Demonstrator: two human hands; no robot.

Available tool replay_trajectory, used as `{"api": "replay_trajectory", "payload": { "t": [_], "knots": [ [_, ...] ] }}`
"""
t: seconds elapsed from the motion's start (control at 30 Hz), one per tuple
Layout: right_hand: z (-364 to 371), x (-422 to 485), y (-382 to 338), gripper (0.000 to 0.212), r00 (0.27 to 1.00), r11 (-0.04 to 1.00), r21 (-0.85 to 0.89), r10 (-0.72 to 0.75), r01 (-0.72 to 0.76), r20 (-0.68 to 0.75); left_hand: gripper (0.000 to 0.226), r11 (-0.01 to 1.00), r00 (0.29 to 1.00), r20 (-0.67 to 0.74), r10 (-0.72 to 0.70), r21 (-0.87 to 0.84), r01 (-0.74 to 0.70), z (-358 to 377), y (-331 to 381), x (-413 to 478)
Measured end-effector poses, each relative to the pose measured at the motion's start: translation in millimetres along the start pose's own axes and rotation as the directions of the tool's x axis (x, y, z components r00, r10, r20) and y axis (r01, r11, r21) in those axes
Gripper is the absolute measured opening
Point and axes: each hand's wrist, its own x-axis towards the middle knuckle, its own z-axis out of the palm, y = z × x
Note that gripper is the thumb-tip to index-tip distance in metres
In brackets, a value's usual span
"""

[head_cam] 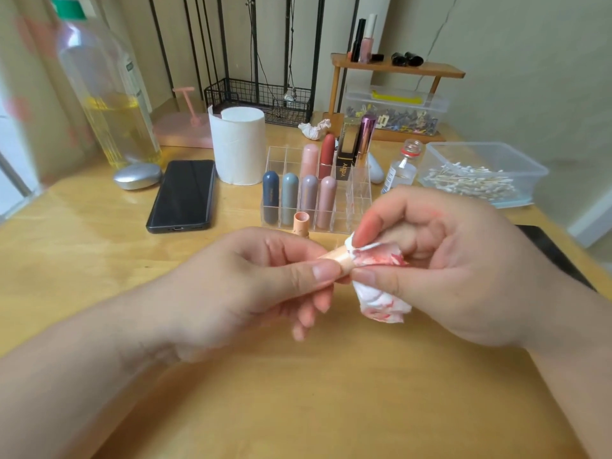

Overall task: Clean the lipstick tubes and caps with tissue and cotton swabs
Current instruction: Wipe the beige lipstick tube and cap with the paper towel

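A honey-coloured wooden table [99, 260] fills the view in front of me, its varnished top catching soft, even light along the left side. Behind it stands a plain cream wall [530, 77], crossed by a thin dark line [442, 28] that slants down toward a small wooden shelf [430, 69] at the table's far edge. Black metal rods [254, 44] rise against the wall at centre, a black wire basket [251, 94] at their foot. At far right, white trim [592, 220] lines the wall's base.
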Motion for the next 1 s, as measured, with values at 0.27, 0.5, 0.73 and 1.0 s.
{"api": "replay_trajectory", "payload": {
  "t": [0.27, 0.5, 0.73, 1.0],
  "knots": [
    [-6.1, 5.3, -0.9, 0.025, 1.0, 0.975, 0.219, 0.03, -0.028, -0.007, 0.015, 0.469, 0.783, -0.092, 0.615, 0.841, -0.269, 13.3, 1.6, -10.7],
    [7.8, -1.7, 1.5, 0.029, 0.984, 0.987, 0.02, -0.158, 0.16, -0.078, 0.054, 0.897, 0.941, 0.255, -0.222, -0.324, 0.3, 0.9, 12.4, -7.5],
    [2.1, 6.2, 4.3, 0.023, 0.999, 0.996, 0.078, 0.043, -0.042, -0.012, 0.047, 0.966, 0.961, -0.274, -0.027, 0.239, 0.096, 22.4, 3.6, -7.0],
    [-1.6, 6.2, 2.2, 0.018, 0.995, 0.942, 0.319, 0.094, -0.103, 0.044, 0.042, 0.608, 0.852, -0.232, 0.469, 0.784, -0.121, 19.9, 2.4, -10.4]
  ]
}}
